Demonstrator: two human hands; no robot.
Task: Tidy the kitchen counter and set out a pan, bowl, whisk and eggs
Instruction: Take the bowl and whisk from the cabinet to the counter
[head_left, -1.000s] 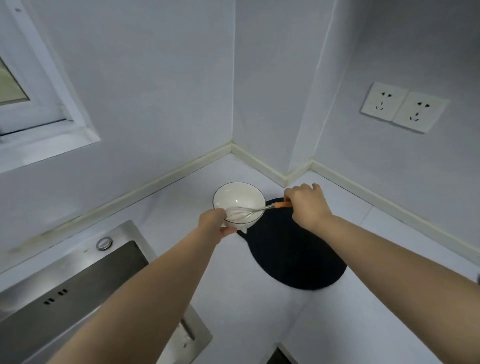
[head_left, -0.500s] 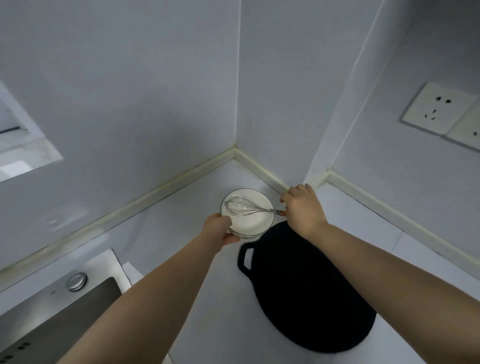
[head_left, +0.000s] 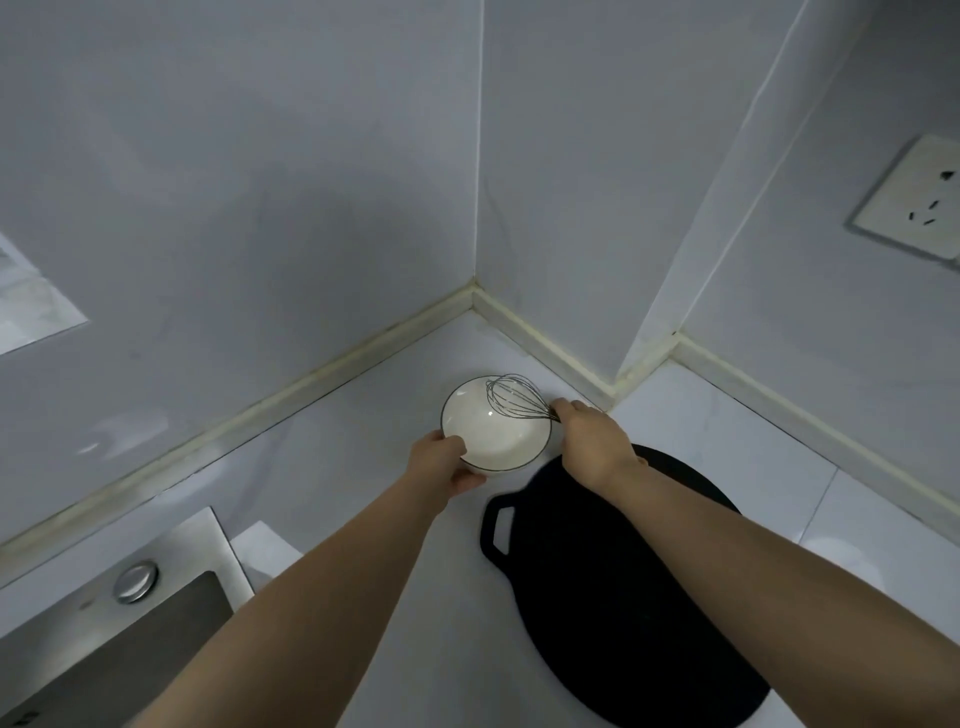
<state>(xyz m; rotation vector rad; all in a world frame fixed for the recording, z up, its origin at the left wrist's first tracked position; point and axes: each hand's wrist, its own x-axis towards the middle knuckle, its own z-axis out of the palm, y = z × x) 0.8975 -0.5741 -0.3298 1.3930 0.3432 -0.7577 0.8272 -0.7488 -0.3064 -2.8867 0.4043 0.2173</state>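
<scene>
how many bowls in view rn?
1. The white bowl is by the counter's back corner, just beyond the black pan; the left hand grips its near rim. The arms hide some counter, so another can't be ruled out.

left arm: bare, stretched forward | left hand: thumb on near rim of bowl, fingers curled beneath | right arm: bare, stretched forward | right hand: knuckles up, gripping whisk handle
</scene>
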